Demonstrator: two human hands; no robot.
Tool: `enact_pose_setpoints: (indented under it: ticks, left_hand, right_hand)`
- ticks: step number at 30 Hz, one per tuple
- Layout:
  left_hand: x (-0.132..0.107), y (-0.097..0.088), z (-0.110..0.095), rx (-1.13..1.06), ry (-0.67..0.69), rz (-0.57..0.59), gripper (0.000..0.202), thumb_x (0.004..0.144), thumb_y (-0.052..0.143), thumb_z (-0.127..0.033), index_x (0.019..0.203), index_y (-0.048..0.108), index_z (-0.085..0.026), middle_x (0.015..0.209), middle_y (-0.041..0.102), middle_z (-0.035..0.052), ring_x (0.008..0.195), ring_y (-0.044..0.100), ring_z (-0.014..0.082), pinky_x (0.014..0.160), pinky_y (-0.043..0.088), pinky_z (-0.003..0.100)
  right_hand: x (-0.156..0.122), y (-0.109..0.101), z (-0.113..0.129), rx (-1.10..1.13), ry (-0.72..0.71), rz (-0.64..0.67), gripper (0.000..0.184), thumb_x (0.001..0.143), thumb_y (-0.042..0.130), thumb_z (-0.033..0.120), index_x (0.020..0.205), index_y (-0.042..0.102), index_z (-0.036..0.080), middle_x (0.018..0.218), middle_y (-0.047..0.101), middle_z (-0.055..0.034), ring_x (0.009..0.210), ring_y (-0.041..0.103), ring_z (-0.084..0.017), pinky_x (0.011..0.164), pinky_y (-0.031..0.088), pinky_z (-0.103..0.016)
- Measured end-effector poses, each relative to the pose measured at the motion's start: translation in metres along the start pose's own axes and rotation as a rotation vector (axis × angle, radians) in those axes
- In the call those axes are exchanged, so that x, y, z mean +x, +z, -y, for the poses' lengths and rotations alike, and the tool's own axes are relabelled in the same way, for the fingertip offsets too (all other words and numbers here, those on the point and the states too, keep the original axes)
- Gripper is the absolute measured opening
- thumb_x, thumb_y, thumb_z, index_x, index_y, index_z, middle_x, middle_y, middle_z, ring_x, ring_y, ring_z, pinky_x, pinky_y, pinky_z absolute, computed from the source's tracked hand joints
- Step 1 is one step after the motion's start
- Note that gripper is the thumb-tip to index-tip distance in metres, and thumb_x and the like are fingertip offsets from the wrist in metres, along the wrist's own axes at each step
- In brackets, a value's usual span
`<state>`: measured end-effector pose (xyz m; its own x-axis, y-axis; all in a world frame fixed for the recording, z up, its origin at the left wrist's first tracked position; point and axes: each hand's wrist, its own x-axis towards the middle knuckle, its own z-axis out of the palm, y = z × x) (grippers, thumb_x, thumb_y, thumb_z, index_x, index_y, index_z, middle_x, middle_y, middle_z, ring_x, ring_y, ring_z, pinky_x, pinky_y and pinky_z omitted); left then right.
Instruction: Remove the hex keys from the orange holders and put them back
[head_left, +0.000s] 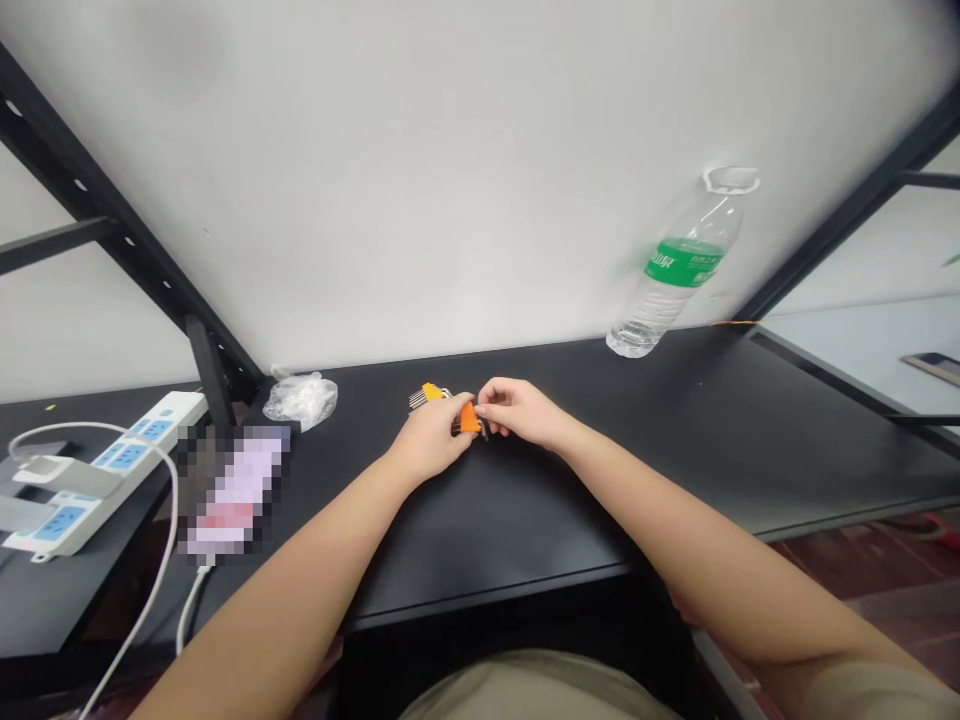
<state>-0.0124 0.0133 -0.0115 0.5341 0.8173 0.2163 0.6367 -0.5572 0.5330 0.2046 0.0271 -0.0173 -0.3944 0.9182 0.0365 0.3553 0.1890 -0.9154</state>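
My left hand (pixel 433 437) is closed around an orange hex key holder (pixel 469 418), pinched between thumb and fingers above the black desk. Short dark metal key ends (pixel 484 430) show at the holder's right side. My right hand (pixel 519 412) is curled right beside it, thumb and fingertips pressed together at the holder's right edge. What those fingertips hold, if anything, is too small to make out. Just behind my left hand lies a second, yellow-orange hex key set (pixel 430 393), its silver keys fanned to the left and partly covered by the hand.
A clear water bottle (pixel 679 265) with a green label stands by the wall. To the left are a crumpled plastic bag (pixel 301 400), a blurred phone (pixel 236 490) on a white cable (pixel 177 500), and a white power strip (pixel 112 475). Black metal frames (pixel 135 230) flank the desk (pixel 495 540).
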Motion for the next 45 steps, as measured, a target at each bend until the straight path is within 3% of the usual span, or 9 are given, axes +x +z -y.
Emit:
enact_pose_setpoints:
  ticks: [4, 8, 16, 21, 27, 34, 38, 40, 45]
  left_hand:
    - [0.001, 0.002, 0.011, 0.032, -0.073, -0.040, 0.049, 0.089, 0.065, -0.029, 0.137, 0.058, -0.026, 0.109, 0.073, 0.0036, 0.099, 0.067, 0.0217, 0.088, 0.052, 0.033]
    - [0.001, 0.003, 0.018, 0.035, -0.107, -0.024, 0.053, 0.088, 0.066, -0.031, 0.140, 0.058, -0.026, 0.106, 0.074, 0.0039, 0.100, 0.067, 0.0227, 0.088, 0.052, 0.033]
    - [0.002, 0.005, 0.019, -0.002, -0.106, -0.022, 0.055, 0.088, 0.067, -0.031, 0.142, 0.057, -0.026, 0.116, 0.073, 0.0049, 0.106, 0.067, 0.0221, 0.092, 0.053, 0.032]
    - [0.002, 0.005, 0.018, -0.009, -0.095, -0.030, 0.053, 0.088, 0.067, -0.032, 0.141, 0.058, -0.027, 0.115, 0.073, 0.0033, 0.101, 0.068, 0.0206, 0.093, 0.053, 0.034]
    - [0.001, 0.004, 0.016, -0.023, -0.085, -0.052, 0.052, 0.088, 0.067, -0.031, 0.139, 0.059, -0.028, 0.115, 0.074, 0.0014, 0.098, 0.069, 0.0195, 0.092, 0.054, 0.034]
    - [-0.003, 0.002, 0.003, 0.020, -0.044, -0.058, 0.047, 0.088, 0.066, -0.031, 0.135, 0.060, -0.027, 0.126, 0.070, 0.0042, 0.109, 0.067, 0.0231, 0.096, 0.053, 0.035]
    - [-0.003, 0.000, -0.010, 0.043, 0.021, -0.004, 0.029, 0.090, 0.062, -0.030, 0.119, 0.065, -0.027, 0.109, 0.073, 0.0037, 0.103, 0.066, 0.0235, 0.086, 0.053, 0.033]
    - [-0.003, 0.000, -0.011, 0.064, 0.025, -0.009, 0.024, 0.091, 0.060, -0.028, 0.115, 0.065, -0.027, 0.104, 0.072, 0.0035, 0.100, 0.066, 0.0231, 0.082, 0.053, 0.032]
    - [-0.002, 0.002, -0.003, 0.100, -0.023, -0.054, 0.040, 0.090, 0.063, -0.028, 0.129, 0.060, -0.028, 0.114, 0.072, 0.0049, 0.103, 0.066, 0.0235, 0.086, 0.052, 0.033]
  right_hand:
    - [-0.002, -0.034, -0.011, -0.535, -0.169, -0.087, 0.010, 0.089, 0.064, 0.028, 0.089, 0.071, 0.022, 0.090, 0.068, -0.0041, 0.079, 0.062, -0.018, 0.076, 0.048, -0.031]
    - [-0.002, -0.057, -0.025, -0.772, -0.150, 0.005, 0.012, 0.085, 0.064, 0.018, 0.089, 0.075, 0.022, 0.095, 0.066, -0.0058, 0.080, 0.061, -0.018, 0.076, 0.047, -0.029]
    - [-0.008, -0.043, -0.010, -0.906, -0.078, 0.056, 0.007, 0.075, 0.068, 0.015, 0.076, 0.064, 0.020, 0.086, 0.067, -0.0058, 0.069, 0.057, -0.017, 0.062, 0.038, -0.028]
    - [-0.012, -0.035, 0.007, -0.656, -0.162, 0.083, 0.009, 0.083, 0.061, 0.017, 0.089, 0.065, 0.022, 0.078, 0.067, 0.0008, 0.065, 0.056, -0.013, 0.063, 0.040, -0.025]
    - [-0.013, -0.030, 0.014, -0.554, -0.180, 0.062, 0.009, 0.088, 0.060, 0.021, 0.089, 0.069, 0.020, 0.081, 0.070, -0.0003, 0.068, 0.059, -0.013, 0.067, 0.043, -0.026]
    - [-0.009, -0.020, 0.008, -0.088, 0.079, 0.007, 0.022, 0.086, 0.071, 0.041, 0.089, 0.071, 0.020, 0.064, 0.062, 0.0009, 0.054, 0.052, -0.012, 0.051, 0.040, -0.025]
    - [-0.004, -0.007, 0.003, 0.198, 0.199, 0.077, 0.030, 0.079, 0.080, 0.044, 0.085, 0.064, 0.019, 0.059, 0.059, 0.0016, 0.047, 0.044, -0.009, 0.043, 0.033, -0.022]
    - [-0.003, -0.002, 0.000, 0.241, 0.213, 0.059, 0.032, 0.081, 0.079, 0.045, 0.084, 0.061, 0.019, 0.059, 0.060, 0.0011, 0.046, 0.045, -0.009, 0.042, 0.033, -0.022]
    - [-0.002, -0.001, -0.005, 0.192, 0.198, 0.063, 0.030, 0.084, 0.076, 0.045, 0.088, 0.063, 0.019, 0.064, 0.066, -0.0018, 0.047, 0.051, -0.011, 0.043, 0.041, -0.024]
